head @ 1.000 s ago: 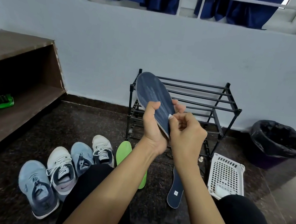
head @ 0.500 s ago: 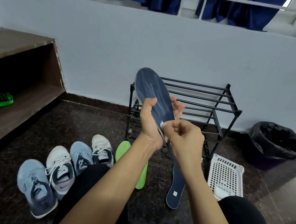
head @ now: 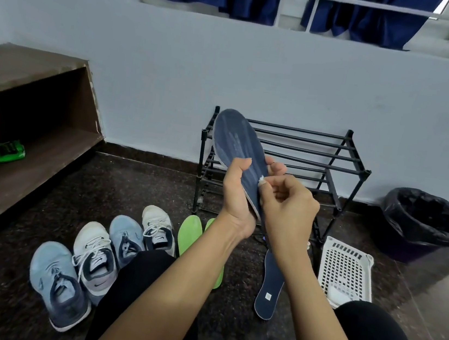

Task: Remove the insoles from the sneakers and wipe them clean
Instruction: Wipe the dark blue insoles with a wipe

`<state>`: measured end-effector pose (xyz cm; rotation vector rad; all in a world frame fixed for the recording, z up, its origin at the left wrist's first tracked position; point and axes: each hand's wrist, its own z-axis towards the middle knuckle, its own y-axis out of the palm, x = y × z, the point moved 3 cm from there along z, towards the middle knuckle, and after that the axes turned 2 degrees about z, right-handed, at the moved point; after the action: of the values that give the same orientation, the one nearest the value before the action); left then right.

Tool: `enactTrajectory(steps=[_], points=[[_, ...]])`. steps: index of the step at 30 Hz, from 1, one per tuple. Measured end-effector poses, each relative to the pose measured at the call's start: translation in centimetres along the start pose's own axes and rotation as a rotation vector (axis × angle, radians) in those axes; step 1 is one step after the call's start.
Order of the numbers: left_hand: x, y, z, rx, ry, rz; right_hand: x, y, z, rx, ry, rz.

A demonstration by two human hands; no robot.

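Sneakers point(head: 94, 258) lie left of rack point(head: 318, 163), bin point(head: 421, 224) right.

Home entryway: shoe rack point(head: 287, 161), sneakers point(head: 97, 258), curtained window point(head: 282, 3).

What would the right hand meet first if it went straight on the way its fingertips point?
The dark blue insole held by the left hand. The right hand pinches a small white wipe, fingertips pointing left at the insole's face; the wipe looks to be touching it, though depth is unclear.

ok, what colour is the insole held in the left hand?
The insole is dark navy with pale streaks across it, seen in the head view.
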<state>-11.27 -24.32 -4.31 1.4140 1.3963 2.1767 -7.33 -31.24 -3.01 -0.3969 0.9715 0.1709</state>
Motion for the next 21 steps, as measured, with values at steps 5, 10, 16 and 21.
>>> enactTrajectory(steps=[5,10,16,21], points=[[0.9,-0.2,0.2,0.051,-0.018,-0.112,-0.1,0.0,-0.7,-0.331,0.203,0.229],[0.7,0.0,0.4,0.042,0.001,-0.166,-0.2,0.1,-0.8,-0.261,0.200,0.190],[-0.6,0.1,0.2,0.023,-0.030,-0.062,-0.1,0.1,-0.1,-0.060,0.019,-0.020],[-1.0,0.5,-0.1,-0.012,-0.051,-0.004,0.5,-0.1,0.4,0.010,-0.055,-0.064]])
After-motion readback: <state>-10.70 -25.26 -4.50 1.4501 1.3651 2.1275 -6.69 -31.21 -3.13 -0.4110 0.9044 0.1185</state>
